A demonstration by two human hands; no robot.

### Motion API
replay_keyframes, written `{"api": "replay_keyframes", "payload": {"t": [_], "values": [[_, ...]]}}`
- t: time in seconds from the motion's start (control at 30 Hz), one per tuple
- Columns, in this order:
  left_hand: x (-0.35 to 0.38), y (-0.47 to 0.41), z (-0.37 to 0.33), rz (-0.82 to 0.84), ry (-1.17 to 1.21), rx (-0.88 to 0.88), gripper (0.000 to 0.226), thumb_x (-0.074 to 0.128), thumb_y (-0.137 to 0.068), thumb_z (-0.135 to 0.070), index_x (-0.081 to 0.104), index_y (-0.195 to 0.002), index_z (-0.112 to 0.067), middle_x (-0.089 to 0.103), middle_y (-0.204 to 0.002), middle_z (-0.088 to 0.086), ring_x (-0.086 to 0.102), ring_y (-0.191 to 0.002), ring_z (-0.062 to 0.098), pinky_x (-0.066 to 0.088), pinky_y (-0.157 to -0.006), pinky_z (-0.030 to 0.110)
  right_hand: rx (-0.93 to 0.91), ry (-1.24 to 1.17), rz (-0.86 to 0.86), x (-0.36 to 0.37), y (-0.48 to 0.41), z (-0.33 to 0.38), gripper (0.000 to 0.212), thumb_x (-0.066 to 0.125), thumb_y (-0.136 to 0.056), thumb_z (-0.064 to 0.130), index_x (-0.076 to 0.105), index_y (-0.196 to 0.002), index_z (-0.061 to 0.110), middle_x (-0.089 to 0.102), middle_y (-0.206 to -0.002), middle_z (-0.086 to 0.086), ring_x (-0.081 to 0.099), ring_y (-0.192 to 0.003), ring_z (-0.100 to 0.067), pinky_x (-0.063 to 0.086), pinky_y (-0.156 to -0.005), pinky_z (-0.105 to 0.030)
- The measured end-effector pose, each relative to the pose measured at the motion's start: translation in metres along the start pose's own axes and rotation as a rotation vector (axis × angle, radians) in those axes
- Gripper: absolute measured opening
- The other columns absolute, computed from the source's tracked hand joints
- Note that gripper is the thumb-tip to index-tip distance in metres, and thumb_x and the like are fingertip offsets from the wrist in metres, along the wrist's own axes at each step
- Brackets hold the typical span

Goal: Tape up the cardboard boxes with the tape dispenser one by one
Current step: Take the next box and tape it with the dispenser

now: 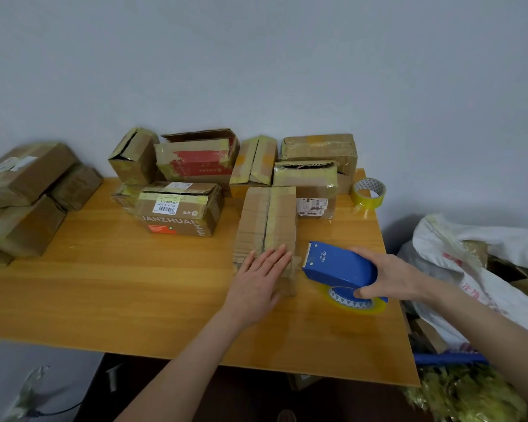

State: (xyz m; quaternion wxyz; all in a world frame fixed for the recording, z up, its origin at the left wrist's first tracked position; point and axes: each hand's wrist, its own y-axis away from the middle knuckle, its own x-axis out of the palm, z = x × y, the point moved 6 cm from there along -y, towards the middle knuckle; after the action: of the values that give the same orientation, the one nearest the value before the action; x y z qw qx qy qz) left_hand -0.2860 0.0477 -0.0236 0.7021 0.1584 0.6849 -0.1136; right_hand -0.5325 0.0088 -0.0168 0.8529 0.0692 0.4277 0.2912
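One box (267, 226) in work; other boxes (192, 161) behind it. Your left hand (262, 269) flat on box's near end, fingers straight. Your right hand (390, 278) wraps dispenser (339, 266), just right of box, blade toward it. Likely smoothing tape end; next, fetch untaped box.

A plain room serving as a makeshift parcel-packing spot — a pale grey wall (256, 56) behind an orange-brown wooden table (134, 284) crowded with worn brown cardboard boxes (177, 208), some bearing shipping labels and yellowish tape. A blue plastic tape dispenser (339, 266) and a spare roll of clear yellowish tape (368, 191) are at the table; a white woven sack (485, 248) slumps beside it.
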Motion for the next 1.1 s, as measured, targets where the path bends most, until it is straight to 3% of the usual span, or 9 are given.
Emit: {"api": "replay_keyframes", "payload": {"t": [0.07,0.2,0.33,0.63,0.8,0.93,1.1], "values": [[-0.001,0.0,0.002,0.009,0.01,0.003,0.08,0.046,-0.098,-0.038,-0.018,-0.146,-0.033,-0.014,-0.159,-0.011,-0.009,-0.147,0.007,-0.009,-0.12,0.036,0.012,0.026,0.005,-0.003,0.003,-0.007,0.067,0.08,-0.072,0.028,0.038,-0.122,0.049,0.058,-0.108,0.017,0.061,-0.094,-0.006,0.055,-0.082,-0.031],[-0.001,-0.001,0.001,-0.008,0.029,-0.008,0.078,0.045,-0.097,-0.038,-0.015,-0.147,-0.035,-0.009,-0.16,-0.011,-0.005,-0.148,0.008,-0.006,-0.121,0.041,0.056,0.162,0.061,-0.002,0.002,-0.013,0.069,0.073,-0.063,0.045,0.032,-0.118,0.056,0.058,-0.105,0.015,0.061,-0.092,-0.011,0.056,-0.079,-0.037],[0.001,-0.001,0.001,-0.033,0.051,-0.002,0.078,0.048,-0.096,-0.037,-0.006,-0.151,-0.033,-0.005,-0.161,-0.011,-0.001,-0.148,0.01,-0.005,-0.121,0.043,0.043,0.384,0.117,0.005,-0.015,0.016,0.073,0.07,-0.074,0.044,0.033,-0.137,0.039,0.055,-0.103,0.013,0.056,-0.093,-0.015,0.054,-0.077,-0.036],[0.003,0.002,0.004,-0.043,0.033,0.001,0.08,0.05,-0.094,-0.037,-0.002,-0.154,-0.03,-0.003,-0.161,-0.009,0.001,-0.149,0.012,0.001,-0.121,0.044,0.047,0.512,0.182,0.004,-0.04,0.051,0.068,0.069,-0.071,0.047,0.039,-0.131,0.037,0.055,-0.105,0.009,0.054,-0.096,-0.018,0.051,-0.076,-0.036],[-0.001,0.001,0.001,-0.017,0.019,0.004,0.079,0.046,-0.096,-0.037,-0.01,-0.152,-0.032,-0.01,-0.161,-0.01,-0.005,-0.148,0.011,-0.003,-0.121,0.043,0.145,0.325,0.236,-0.001,-0.043,0.043,0.051,0.072,-0.063,0.049,0.05,-0.108,0.035,0.06,-0.101,0.007,0.058,-0.089,-0.015,0.052,-0.079,-0.037],[-0.005,0.003,0.0,0.003,0.031,-0.002,0.078,0.045,-0.097,-0.038,-0.011,-0.151,-0.032,-0.013,-0.16,-0.011,-0.007,-0.148,0.011,-0.003,-0.121,0.043,0.295,0.319,0.05,-0.017,-0.041,0.018,0.054,0.071,-0.057,0.051,0.056,-0.105,0.032,0.065,-0.095,0.006,0.062,-0.086,-0.016,0.056,-0.077,-0.035],[-0.005,0.001,-0.003,-0.012,0.059,-0.024,0.078,0.044,-0.096,-0.046,-0.008,-0.153,-0.031,-0.01,-0.161,-0.01,-0.005,-0.148,0.011,-0.005,-0.121,0.043,0.42,-0.473,-0.143,0.011,-0.042,-0.003,0.046,0.08,-0.074,0.027,0.059,-0.112,0.014,0.064,-0.101,-0.004,0.061,-0.085,-0.018,0.05,-0.068,-0.029]]}}
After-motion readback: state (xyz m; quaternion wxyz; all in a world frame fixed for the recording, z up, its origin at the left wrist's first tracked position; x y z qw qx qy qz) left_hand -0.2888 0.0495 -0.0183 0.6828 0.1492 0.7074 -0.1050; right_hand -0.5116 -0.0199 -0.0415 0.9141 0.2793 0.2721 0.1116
